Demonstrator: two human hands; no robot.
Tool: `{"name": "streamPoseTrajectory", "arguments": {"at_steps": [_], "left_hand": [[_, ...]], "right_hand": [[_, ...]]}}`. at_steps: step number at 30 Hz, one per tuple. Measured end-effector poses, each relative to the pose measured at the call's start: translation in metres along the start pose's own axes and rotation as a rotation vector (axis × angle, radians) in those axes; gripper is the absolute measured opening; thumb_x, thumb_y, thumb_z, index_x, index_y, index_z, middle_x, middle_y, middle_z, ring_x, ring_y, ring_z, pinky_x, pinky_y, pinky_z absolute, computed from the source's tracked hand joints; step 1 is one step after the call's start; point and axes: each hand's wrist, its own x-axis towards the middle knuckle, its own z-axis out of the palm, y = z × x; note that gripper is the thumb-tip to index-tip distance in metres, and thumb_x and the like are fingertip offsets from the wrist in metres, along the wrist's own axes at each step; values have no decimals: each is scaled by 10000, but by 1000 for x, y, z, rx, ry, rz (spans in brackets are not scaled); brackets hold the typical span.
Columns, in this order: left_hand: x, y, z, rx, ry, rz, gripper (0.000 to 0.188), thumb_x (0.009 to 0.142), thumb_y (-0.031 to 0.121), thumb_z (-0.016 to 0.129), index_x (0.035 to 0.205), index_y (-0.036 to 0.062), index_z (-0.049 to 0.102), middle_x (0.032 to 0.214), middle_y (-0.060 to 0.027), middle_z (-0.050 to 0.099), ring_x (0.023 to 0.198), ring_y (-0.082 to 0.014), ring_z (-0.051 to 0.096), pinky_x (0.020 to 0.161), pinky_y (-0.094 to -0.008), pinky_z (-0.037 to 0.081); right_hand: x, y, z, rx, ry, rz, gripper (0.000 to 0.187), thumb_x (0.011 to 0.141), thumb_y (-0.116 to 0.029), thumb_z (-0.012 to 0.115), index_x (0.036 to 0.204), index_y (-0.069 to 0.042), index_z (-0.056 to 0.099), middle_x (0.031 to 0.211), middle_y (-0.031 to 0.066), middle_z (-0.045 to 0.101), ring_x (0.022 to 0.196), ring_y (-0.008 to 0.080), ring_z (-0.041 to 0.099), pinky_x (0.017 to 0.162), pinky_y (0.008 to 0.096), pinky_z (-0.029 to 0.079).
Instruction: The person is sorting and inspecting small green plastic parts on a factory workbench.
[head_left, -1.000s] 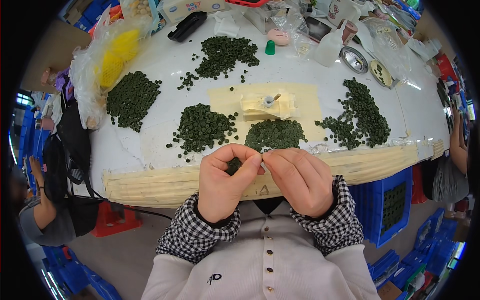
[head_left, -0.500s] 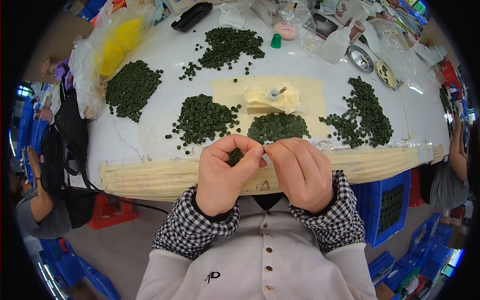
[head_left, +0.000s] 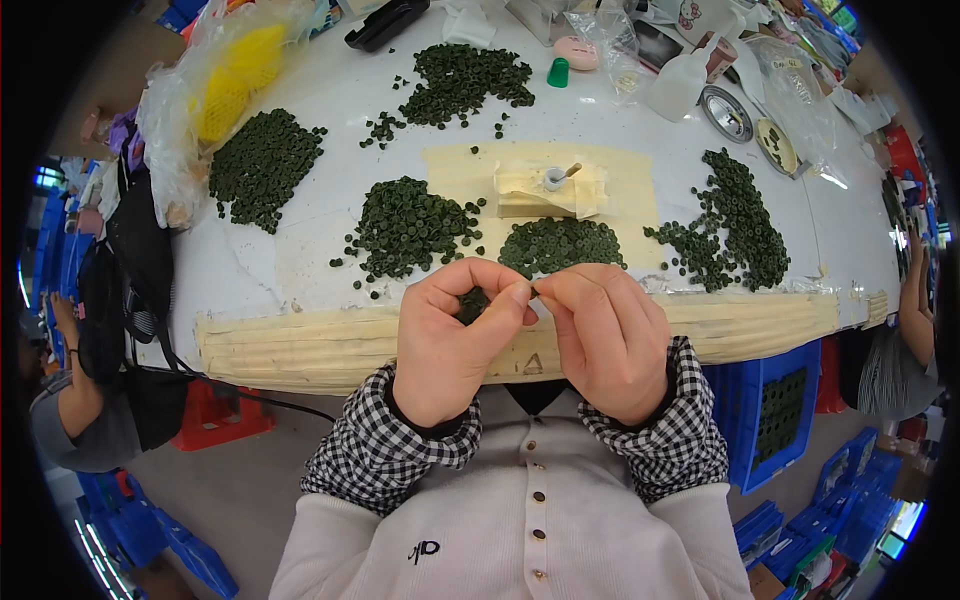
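Observation:
Close above the table's near edge, my left hand (head_left: 450,340) and my right hand (head_left: 612,345) meet fingertip to fingertip. Both are closed in a pinch on one small dark piece (head_left: 533,293), mostly covered by the fingers. Just beyond them lies a heap of small dark green round parts (head_left: 560,246), and further dark green parts (head_left: 472,304) show through the gap in my left hand. Behind that heap stands a block wrapped in cream tape (head_left: 540,202), with a small round fitting and a thin stick on top.
More green heaps lie at left (head_left: 265,168), centre left (head_left: 412,228), back (head_left: 465,85) and right (head_left: 740,225). A plastic bag with yellow netting (head_left: 235,80), a green cap (head_left: 558,72), a squeeze bottle (head_left: 682,82) and a round tin (head_left: 726,113) stand farther back. Below right is a blue crate (head_left: 750,420).
The view has shifted slightly, so the table things sit a little differently in it. My hands keep the same pinch, with the right fingers slightly turned.

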Motion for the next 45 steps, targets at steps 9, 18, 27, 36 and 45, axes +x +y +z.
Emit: {"name": "streamPoseTrajectory", "arguments": {"at_steps": [9,18,27,36,45], "left_hand": [[1,-1,1,-18,15,13,68,844,35,580,868,-26,598,776,-30,605,732,-68,571,684,-203,455],[2,-2,1,-60,13,19,60,837,27,584,853,-29,598,771,-25,588,728,-70,567,676,-202,458],[1,-2,4,-47,47,28,65,837,45,593,849,-19,599,763,-12,580,727,-63,554,673,-199,451],[5,0,4,-31,52,44,87,847,78,610,874,-4,614,771,-21,604,722,-59,539,669,-201,428],[2,2,3,-40,-25,15,94,868,88,595,920,10,603,782,-42,628,561,-12,400,504,-171,300]], "right_hand": [[-2,-1,6,-31,41,10,253,659,29,582,908,67,554,800,133,547,714,262,586,588,316,512],[-2,-2,10,14,66,44,246,668,70,593,909,58,544,797,131,550,708,268,583,580,322,504],[5,-7,4,278,71,292,129,735,60,620,846,16,570,742,103,565,629,211,579,564,286,487],[-1,-2,-9,818,-14,778,46,827,-6,587,859,25,577,762,32,591,678,73,558,629,208,459],[0,-1,-11,877,-41,799,46,825,-19,598,834,23,583,771,26,598,667,57,548,607,195,455]]}}
